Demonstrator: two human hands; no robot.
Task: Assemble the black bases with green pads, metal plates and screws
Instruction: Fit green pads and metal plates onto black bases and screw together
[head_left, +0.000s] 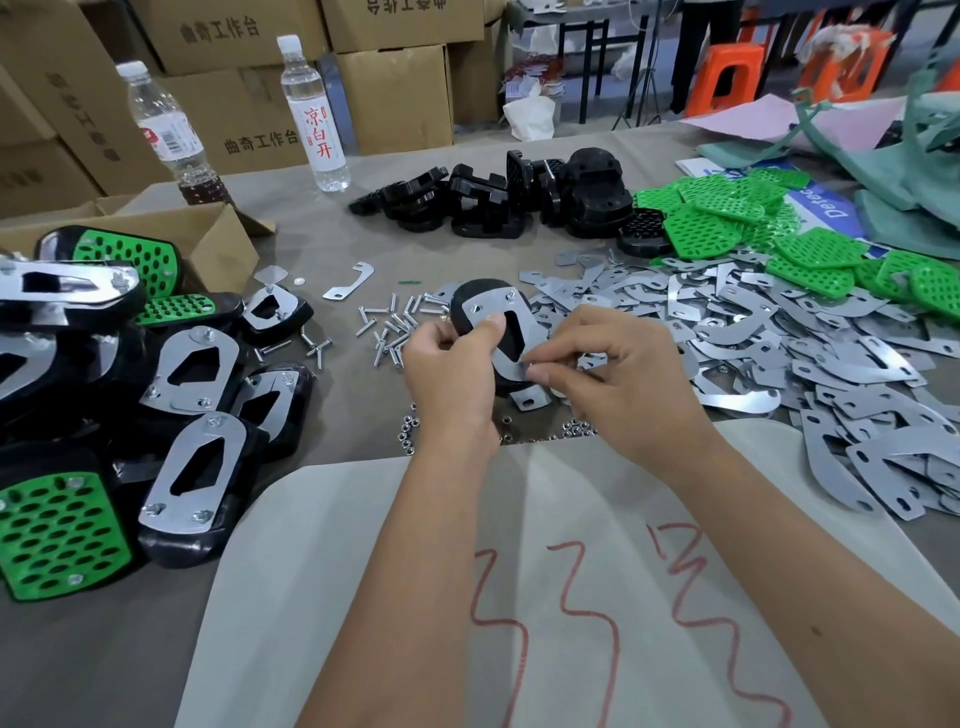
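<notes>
My left hand (447, 358) grips a black base (467, 301) tilted up at the table's middle, thumb pressing the metal plate (491, 312) on its back. My right hand (597, 364) pinches the lower end of that plate with thumb and forefinger. What the fingertips hold is too small to tell. Loose screws (395, 327) lie just left of the base. Small nuts (408, 431) are scattered below my hands. Bare black bases (493, 197) are heaped at the back, green pads (753, 223) at the back right, and metal plates (779, 353) spread across the right.
Finished assemblies (197, 415) pile up at the left beside an open cardboard box (218, 239). Two water bottles (317, 114) stand at the back left before stacked cartons. A white sheet with red scrawl (571, 597) covers the near edge. Green cloth (909, 156) lies far right.
</notes>
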